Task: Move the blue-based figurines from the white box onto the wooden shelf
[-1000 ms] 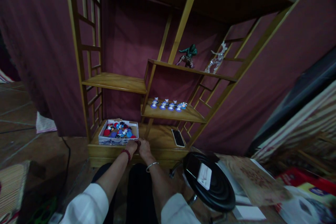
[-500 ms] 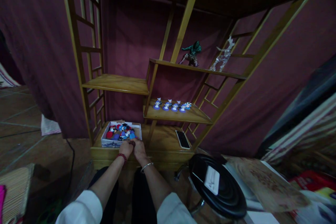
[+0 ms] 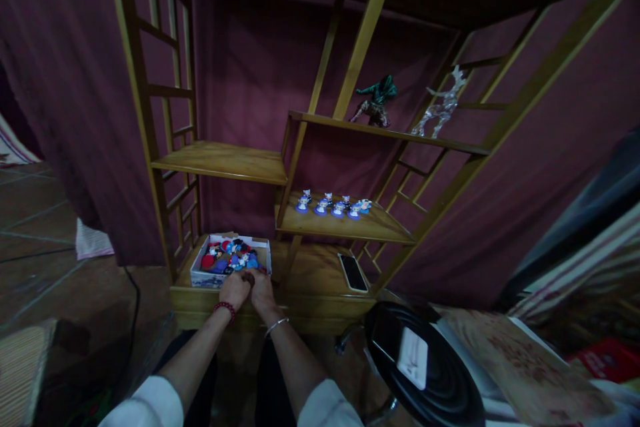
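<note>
My left hand [image 3: 235,290], with a red bead bracelet at its wrist, is closed with its fingertips against those of my right hand [image 3: 262,290]. A silver bangle circles the right wrist. Something small and dark brownish shows between the fingers of both hands; its kind is too small to tell. Both hands are at the front edge of an open cardboard box [image 3: 205,278], which holds several small red, blue, purple and white figurines [image 3: 231,257]. On the shelf to the right stand several small white figurines on purple bases [image 3: 321,208].
A wooden display shelf [image 3: 220,160] fills the view. On its upper right board are a green-hooded figure [image 3: 377,103] and a clear deer figurine [image 3: 443,110]. A phone [image 3: 353,273] lies on the lowest board. A black round stool [image 3: 445,373] stands at the right.
The camera view has shifted slightly. My hands stay together by the front of the box and have parted a little at the wrists.
</note>
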Demonstrator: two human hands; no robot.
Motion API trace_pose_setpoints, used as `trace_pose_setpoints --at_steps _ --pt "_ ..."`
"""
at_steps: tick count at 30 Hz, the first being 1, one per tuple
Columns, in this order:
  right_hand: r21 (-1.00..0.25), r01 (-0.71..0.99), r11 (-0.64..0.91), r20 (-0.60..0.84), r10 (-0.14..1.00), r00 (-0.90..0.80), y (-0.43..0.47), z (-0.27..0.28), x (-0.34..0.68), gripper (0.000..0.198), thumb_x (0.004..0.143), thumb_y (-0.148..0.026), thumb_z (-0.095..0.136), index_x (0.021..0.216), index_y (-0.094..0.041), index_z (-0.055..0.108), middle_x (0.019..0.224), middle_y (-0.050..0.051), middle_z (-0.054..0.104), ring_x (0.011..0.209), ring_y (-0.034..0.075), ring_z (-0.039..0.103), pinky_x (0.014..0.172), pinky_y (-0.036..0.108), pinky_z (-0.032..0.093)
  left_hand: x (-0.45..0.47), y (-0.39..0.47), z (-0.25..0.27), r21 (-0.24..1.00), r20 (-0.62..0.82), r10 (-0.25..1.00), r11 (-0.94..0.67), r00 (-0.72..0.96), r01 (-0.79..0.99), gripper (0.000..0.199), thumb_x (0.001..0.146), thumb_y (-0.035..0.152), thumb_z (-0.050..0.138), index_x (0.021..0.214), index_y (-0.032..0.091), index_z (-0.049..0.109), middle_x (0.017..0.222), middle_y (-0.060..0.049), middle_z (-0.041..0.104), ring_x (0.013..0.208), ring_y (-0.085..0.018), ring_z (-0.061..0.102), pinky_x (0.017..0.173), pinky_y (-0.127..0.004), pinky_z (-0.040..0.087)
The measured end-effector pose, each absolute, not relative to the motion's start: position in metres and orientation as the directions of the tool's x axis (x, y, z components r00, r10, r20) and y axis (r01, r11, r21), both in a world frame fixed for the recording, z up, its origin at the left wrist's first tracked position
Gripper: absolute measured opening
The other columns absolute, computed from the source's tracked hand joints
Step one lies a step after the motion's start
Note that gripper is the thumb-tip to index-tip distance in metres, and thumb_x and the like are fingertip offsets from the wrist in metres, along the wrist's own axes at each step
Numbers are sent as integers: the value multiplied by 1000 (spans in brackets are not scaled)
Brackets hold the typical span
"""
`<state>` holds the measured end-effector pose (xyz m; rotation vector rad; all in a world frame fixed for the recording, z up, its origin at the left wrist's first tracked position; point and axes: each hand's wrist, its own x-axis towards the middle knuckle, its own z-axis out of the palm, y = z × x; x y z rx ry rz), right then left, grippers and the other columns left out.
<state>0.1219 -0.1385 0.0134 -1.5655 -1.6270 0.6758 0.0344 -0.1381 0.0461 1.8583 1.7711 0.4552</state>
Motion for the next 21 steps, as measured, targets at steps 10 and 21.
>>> trace_pose_setpoints --at_steps 10,21 --pt "-826 559 70 140 987 83 -130 2 114 30 74 -11 40 86 -20 65 86 2 66 77 15 60 70 23 46 26 -126 33 547 -124 987 -19 103 837 33 74 16 38 93 17 64 95 -11 66 90 -19 60 76 -25 42" --pt "-799 600 39 116 989 89 -128 0 110 31 75 -10 39 90 -22 64 89 2 65 79 13 59 73 23 45 23 -124 33 407 -26 986 -140 165 903 33 75 15 36 88 16 66 91 -8 67 93 -17 57 89 -25 35"
